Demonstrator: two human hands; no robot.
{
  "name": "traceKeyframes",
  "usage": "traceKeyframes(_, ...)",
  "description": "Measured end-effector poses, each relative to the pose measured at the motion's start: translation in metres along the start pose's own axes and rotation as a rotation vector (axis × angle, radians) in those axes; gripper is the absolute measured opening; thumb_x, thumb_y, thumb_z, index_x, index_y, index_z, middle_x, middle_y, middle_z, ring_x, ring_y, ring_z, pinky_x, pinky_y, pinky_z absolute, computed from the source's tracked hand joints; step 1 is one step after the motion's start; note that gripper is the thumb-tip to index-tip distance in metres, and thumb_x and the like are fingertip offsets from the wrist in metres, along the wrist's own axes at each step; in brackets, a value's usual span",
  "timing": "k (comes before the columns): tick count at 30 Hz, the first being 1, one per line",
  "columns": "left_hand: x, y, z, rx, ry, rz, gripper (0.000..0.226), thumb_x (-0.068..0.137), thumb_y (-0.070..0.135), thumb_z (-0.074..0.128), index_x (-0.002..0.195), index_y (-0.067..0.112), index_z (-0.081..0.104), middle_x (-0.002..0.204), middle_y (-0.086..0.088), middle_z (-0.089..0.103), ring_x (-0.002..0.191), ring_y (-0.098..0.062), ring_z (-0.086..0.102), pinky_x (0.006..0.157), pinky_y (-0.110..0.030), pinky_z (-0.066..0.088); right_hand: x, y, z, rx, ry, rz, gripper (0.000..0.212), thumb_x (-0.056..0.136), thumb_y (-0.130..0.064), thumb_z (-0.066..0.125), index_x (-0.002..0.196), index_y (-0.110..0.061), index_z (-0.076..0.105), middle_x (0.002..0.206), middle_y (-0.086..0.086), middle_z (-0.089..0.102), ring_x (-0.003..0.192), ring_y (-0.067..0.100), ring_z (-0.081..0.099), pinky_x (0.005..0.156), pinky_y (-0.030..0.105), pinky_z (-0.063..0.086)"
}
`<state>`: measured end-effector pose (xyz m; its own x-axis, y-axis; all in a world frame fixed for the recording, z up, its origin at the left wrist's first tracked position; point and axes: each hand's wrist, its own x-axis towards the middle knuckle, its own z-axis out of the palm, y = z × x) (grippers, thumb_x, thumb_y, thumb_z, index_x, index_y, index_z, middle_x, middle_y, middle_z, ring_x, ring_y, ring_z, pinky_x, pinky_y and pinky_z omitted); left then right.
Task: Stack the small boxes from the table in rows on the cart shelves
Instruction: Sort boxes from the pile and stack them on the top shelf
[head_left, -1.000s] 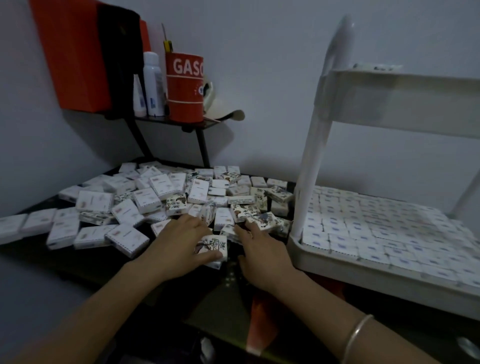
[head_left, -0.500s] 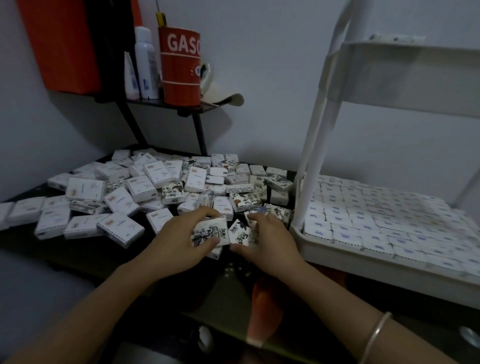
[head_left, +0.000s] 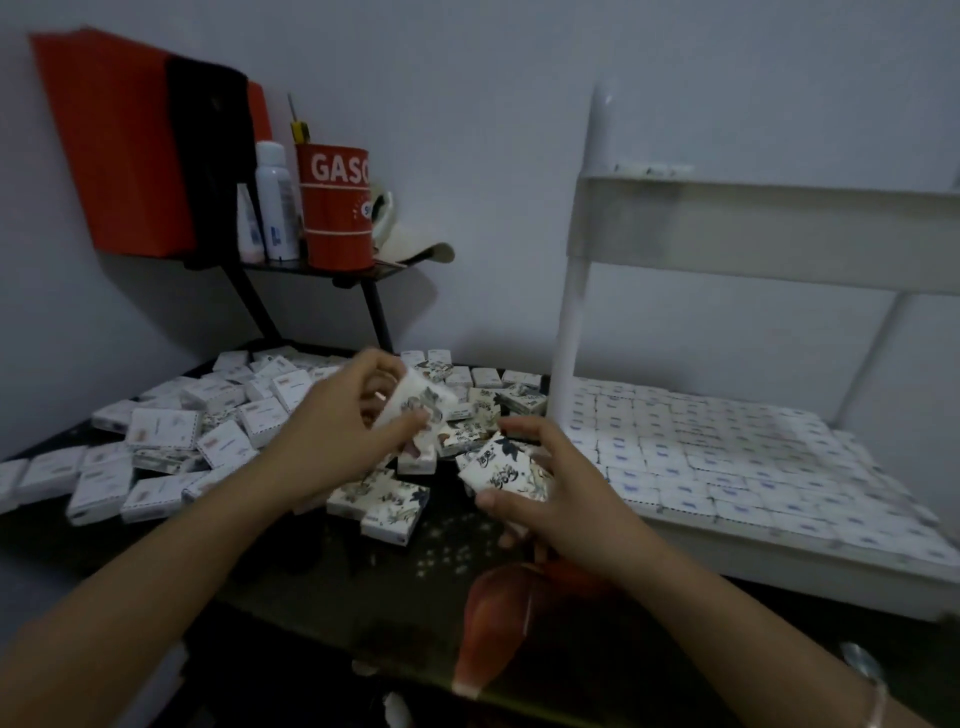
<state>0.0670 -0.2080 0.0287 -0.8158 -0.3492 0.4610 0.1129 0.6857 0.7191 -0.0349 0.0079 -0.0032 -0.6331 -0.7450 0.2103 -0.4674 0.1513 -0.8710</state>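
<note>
The left hand curls thumb and fingers round a box, which is tilted above the pile. The right hand, just right of it and lower, pinches a second box between thumb and fingers, with the printed face up. Below and between the two hands, two printed boxes lie flat on the dark table. The pile of loose boxes spreads left of and behind the left hand. Right of the right hand stands the cart. Its lower shelf is covered with rows of boxes packed tight. The upper shelf sits above, with a few boxes showing over its rim. Up behind the left hand, a red can stands on a wall shelf.
</note>
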Motion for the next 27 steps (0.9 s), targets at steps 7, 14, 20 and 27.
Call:
traceKeyframes(7, 0.052, 0.137, -0.019, -0.062, 0.021, 0.386, 0.04, 0.084, 0.021, 0.071, 0.116, 0.033, 0.051, 0.101, -0.003, 0.069, 0.086, -0.007, 0.071, 0.065, -0.022, 0.058, -0.027, -0.052, -0.069, 0.051, 0.171, -0.153, 0.025, 0.089, -0.028, 0.066, 0.108, -0.042, 0.057, 0.101, 0.001, 0.07, 0.07, 0.02, 0.072, 0.058, 0.036, 0.058)
traceKeyframes(14, 0.126, 0.249, -0.015, 0.217, 0.229, 0.621, 0.03, 0.082, 0.031, 0.071, 0.106, 0.022, 0.053, 0.102, 0.006, 0.062, 0.084, -0.004, 0.06, 0.066, -0.011, 0.046, -0.026, -0.101, -0.14, 0.005, 0.299, -0.206, 0.024, 0.084, -0.027, 0.071, 0.1, -0.023, 0.054, 0.081, -0.001, 0.075, 0.07, 0.019, 0.072, 0.061, 0.036, 0.06)
traceKeyframes(20, 0.19, 0.279, 0.006, 0.475, 0.075, 0.597, 0.036, 0.082, 0.029, 0.07, 0.112, 0.018, 0.054, 0.115, -0.001, 0.062, 0.107, -0.019, 0.058, 0.089, -0.035, 0.05, -0.009, -0.139, -0.182, -0.105, 0.413, -0.217, 0.039, 0.076, -0.045, 0.072, 0.098, -0.018, 0.054, 0.077, 0.0, 0.075, 0.072, 0.016, 0.073, 0.077, 0.051, 0.059)
traceKeyframes(27, 0.236, 0.26, 0.022, 0.834, -0.221, 0.503, 0.033, 0.082, 0.036, 0.071, 0.107, 0.02, 0.057, 0.104, 0.006, 0.057, 0.095, -0.016, 0.053, 0.076, -0.028, 0.039, 0.026, -0.158, -0.2, -0.204, 0.511, -0.281, 0.035, 0.072, -0.046, 0.075, 0.087, -0.019, 0.057, 0.086, 0.006, 0.074, 0.077, 0.018, 0.073, 0.072, 0.049, 0.058)
